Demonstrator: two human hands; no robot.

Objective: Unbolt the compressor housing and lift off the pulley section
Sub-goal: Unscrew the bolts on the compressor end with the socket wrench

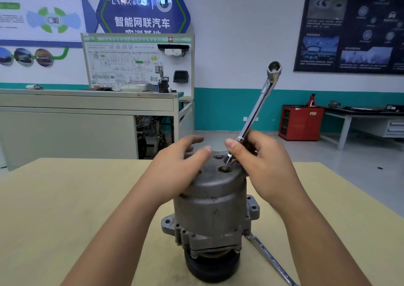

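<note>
a/c compressor stands upright at the middle of the tan worktop, pulley end down w/ the black pulley touching the worktop. the grey compressor housing sits above it, domed end up. two round holes show in the top face. a mounting ear sticks out low on the left side.

left hand rests on the top left edge of the housing. its fingers are loosely spread and a bit blurred, gripping nothing.

right hand is at the top right of the housing, thumb and fingers pinching the lower shaft of a chrome socket wrench. the wrench is tilted, lower tip at the top face just beside the far hole, upper swivel head up and to the right. can't tell if the tip is seated on a bolt.

a flat spanner lies on the worktop near right of the compressor, one end just by the housing flange.

bkgd: grey bench far left w/ a wiring training board on it, red cabinet far right by the teal wall band.
</note>
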